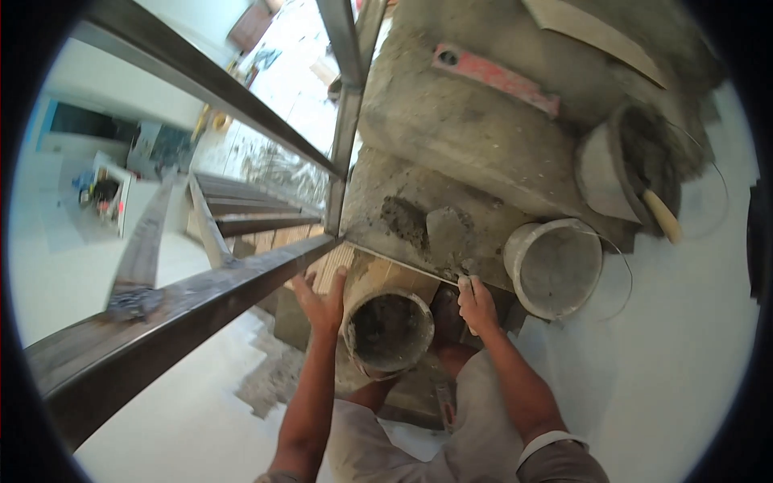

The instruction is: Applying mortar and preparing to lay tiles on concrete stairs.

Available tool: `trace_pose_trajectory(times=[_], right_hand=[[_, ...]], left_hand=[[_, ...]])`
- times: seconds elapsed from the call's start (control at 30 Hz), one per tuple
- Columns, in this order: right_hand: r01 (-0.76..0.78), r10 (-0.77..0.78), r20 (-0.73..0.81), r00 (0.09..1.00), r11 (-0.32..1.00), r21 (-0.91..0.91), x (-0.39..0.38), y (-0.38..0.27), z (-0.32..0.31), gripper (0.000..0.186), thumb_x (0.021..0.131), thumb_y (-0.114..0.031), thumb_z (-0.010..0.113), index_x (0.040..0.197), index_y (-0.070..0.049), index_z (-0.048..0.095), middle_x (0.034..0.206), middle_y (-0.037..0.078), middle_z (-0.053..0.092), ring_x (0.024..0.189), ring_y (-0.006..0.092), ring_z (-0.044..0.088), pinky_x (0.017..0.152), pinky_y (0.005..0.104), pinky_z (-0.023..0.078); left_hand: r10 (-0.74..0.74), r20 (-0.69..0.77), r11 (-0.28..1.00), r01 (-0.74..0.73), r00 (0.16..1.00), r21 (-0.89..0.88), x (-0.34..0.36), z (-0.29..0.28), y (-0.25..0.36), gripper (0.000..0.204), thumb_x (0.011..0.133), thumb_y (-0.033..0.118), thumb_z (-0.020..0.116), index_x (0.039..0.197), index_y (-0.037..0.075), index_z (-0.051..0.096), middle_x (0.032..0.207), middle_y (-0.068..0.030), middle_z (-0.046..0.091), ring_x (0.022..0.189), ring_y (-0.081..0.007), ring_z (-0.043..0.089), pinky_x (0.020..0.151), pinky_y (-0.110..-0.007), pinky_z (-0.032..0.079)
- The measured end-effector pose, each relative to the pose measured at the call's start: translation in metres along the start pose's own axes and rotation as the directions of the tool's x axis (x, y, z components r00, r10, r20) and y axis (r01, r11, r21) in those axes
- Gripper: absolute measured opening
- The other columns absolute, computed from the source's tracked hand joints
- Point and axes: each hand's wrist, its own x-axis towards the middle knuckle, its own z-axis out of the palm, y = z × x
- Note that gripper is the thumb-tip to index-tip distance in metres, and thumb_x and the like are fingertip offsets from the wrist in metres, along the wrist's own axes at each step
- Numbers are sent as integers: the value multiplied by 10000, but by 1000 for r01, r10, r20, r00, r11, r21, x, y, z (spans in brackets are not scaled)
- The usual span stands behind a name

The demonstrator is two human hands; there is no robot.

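Note:
My left hand (320, 302) has its fingers spread at the edge of a light wood-grained board or tile (328, 262), left of a bucket (390, 330) with a dark, dirty inside that stands between my legs. My right hand (477, 304) is closed round the handle of a trowel (448, 235), whose grey blade rests over the concrete step beside a lump of wet mortar (404, 221). A pale strip (394, 263) edges the step between my hands. An empty-looking grey bucket (559, 268) stands just right of my right hand.
Metal railing (185, 330) runs along the left, with a lower room beyond. On the concrete steps (451, 141) lie a red, cement-smeared level (494, 79) and a curved pale piece (596, 40). A second bucket (604, 177) holds a wooden-handled tool (662, 216). A white wall borders the right.

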Motion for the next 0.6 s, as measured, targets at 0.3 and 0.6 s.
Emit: trace_pose_trajectory(times=[0.3, 0.6], right_hand=[[96, -51, 192, 980, 968, -231, 108, -93, 90, 615, 1071, -510, 423, 1057, 57, 661, 701, 197, 681, 634, 392, 683, 705, 499, 545], [543, -415, 356, 837, 552, -633, 128, -63, 77, 555, 1070, -462, 413, 1232, 6, 663, 1107, 332, 678, 939, 444, 693, 856, 551, 504]], left_hand=[[297, -215, 892, -351, 930, -285, 63, 27, 33, 431, 921, 116, 803, 1252, -31, 570, 923, -52, 674, 768, -118, 613, 711, -268, 518], [354, -263, 906, -399, 897, -139, 63, 23, 12, 547, 865, 268, 855, 1236, -22, 576, 1046, -149, 671, 937, -244, 652, 831, -368, 521]])
